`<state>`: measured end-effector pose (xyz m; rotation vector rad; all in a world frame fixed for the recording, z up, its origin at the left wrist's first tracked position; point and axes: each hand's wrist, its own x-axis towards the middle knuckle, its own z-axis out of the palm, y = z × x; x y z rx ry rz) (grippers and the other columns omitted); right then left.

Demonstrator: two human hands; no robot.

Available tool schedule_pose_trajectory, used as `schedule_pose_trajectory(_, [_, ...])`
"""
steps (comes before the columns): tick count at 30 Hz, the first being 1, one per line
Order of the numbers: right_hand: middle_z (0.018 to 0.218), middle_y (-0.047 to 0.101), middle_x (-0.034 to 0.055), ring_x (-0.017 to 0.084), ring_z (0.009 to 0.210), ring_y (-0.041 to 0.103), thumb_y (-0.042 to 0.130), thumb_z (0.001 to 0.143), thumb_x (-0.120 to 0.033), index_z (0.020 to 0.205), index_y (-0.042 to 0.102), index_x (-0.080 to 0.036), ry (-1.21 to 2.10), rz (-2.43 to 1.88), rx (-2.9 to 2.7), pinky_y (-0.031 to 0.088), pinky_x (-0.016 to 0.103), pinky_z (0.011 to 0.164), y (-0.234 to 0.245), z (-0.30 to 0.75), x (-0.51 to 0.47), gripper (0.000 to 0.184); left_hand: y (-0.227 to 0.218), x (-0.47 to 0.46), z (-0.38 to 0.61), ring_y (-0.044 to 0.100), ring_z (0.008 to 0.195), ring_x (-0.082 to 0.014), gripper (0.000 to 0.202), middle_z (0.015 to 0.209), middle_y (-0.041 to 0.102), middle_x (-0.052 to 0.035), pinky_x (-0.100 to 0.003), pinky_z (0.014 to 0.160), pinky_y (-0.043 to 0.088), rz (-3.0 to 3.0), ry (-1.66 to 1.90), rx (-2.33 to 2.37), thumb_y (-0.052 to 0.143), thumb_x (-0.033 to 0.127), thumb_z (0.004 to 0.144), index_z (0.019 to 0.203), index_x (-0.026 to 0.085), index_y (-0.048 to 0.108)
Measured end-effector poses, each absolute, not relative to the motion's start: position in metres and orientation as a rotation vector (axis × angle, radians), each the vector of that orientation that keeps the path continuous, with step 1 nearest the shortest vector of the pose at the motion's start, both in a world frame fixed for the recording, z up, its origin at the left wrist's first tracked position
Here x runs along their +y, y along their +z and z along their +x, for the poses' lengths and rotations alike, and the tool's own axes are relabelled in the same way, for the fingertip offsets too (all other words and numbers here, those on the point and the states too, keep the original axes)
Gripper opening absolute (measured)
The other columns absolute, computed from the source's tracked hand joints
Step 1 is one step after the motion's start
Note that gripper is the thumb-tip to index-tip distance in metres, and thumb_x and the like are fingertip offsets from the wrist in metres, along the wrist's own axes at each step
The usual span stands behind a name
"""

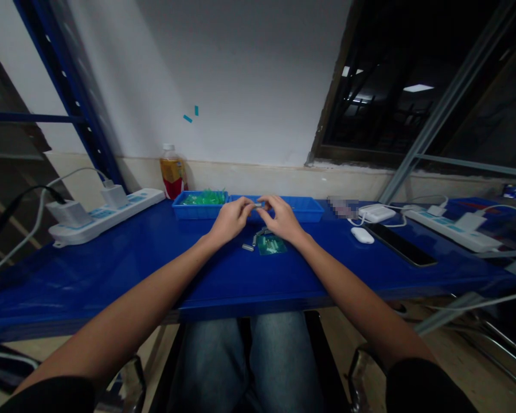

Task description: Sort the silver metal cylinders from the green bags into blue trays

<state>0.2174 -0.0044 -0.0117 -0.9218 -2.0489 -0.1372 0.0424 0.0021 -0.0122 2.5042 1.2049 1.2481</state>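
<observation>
Between the fingertips of both hands is a small silvery metal piece [258, 205], too small to name more exactly. My left hand [231, 219] pinches its left end, and my right hand [281, 218] pinches the right end. Just below them on the blue table lie several similar small metal pieces [248, 248], some partly under my right hand. Beside these is a flat green plastic packet [272, 245] with small pale pieces on or in it. Behind my hands stands a blue tray [307, 209], partly covered by them.
A second blue tray [180, 211] holds green packets [204, 198]. Behind it stands a drink bottle [172, 172]. A white power strip [107, 215] lies at left, another [451, 229] at right. A phone [402, 245], a white earbud case [362, 235] and cables lie on the right.
</observation>
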Motion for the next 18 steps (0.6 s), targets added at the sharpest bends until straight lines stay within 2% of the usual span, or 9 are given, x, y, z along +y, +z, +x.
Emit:
schedule_pose_trajectory(4, [0.087,0.059,0.0055,0.019,0.087,0.053,0.048,0.091,-0.029,0.095,0.061,-0.018,-0.192,-0.989,-2.086,0.04,0.03,0.081,-0.016,0.222,0.003,0.017,-0.016,0.005,0.044,0.061,0.068,-0.0158,0.038,0.078,0.068,-0.0048,-0.024,0.064,0.043,2.511,1.066,1.282,0.033,0.037,0.095,0.095,0.013,0.063])
schedule_pose_trajectory(8, [0.089,0.06,0.0072,0.021,0.091,0.052,0.049,0.091,-0.032,0.089,0.066,-0.018,-0.267,-1.235,-1.974,0.037,0.032,0.084,-0.021,0.231,0.017,0.023,-0.022,0.013,0.054,0.063,0.069,-0.0178,0.033,0.078,0.07,-0.006,-0.024,0.061,0.043,2.578,0.88,1.307,0.044,0.037,0.089,0.09,0.014,0.067])
schedule_pose_trajectory(14, [0.093,0.059,0.0083,0.024,0.097,0.048,0.047,0.092,-0.037,0.095,0.069,-0.021,-0.317,-1.479,-1.901,0.036,0.035,0.082,-0.025,0.241,0.026,0.027,-0.02,0.019,0.072,0.064,0.086,-0.0201,0.021,0.091,0.07,-0.0038,-0.026,0.075,0.046,2.772,0.599,1.209,0.055,0.033,0.082,0.095,0.023,0.069])
schedule_pose_trajectory(18, [0.097,0.058,0.0084,0.025,0.101,0.045,0.044,0.093,-0.038,0.095,0.07,-0.024,-0.309,-1.551,-1.944,0.036,0.036,0.079,-0.028,0.239,0.026,0.03,-0.021,0.013,0.074,0.064,0.09,-0.0231,0.024,0.097,0.069,-0.0062,-0.029,0.077,0.047,2.831,0.476,1.233,0.055,0.039,0.082,0.094,0.024,0.07])
